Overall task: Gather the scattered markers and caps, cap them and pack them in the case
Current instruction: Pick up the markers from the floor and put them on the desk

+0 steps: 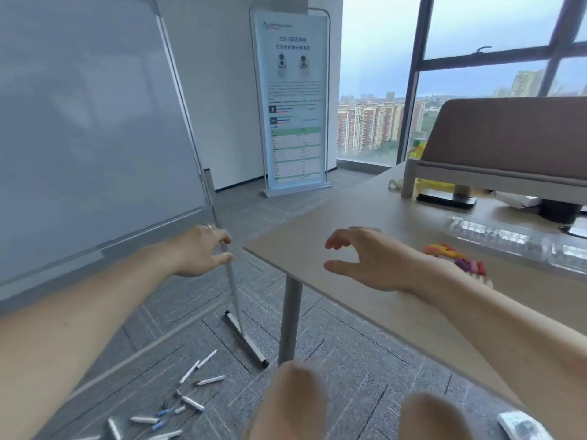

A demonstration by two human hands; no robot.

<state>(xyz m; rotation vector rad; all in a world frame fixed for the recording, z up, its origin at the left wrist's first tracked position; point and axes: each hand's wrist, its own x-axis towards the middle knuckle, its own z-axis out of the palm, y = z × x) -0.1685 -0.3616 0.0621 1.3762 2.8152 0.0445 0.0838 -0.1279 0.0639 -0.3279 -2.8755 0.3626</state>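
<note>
Carpet bears scattered markers (210, 380) and caps (158, 426) — both hands, left (197, 249) and right (365, 260), hover loosely open, empty.

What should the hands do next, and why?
Probably bend down and lower the right hand toward the markers. They lie scattered on the carpet, none picked up yet. The right hand is open and holds nothing above the table. The left hand is at the whiteboard pole; whether it grips it is unclear.

Below the left grip (198, 249): roughly eight white markers (210, 380), three blue caps (158, 426). Beyond the right grip (365, 262): one clear case (508, 239).
</note>
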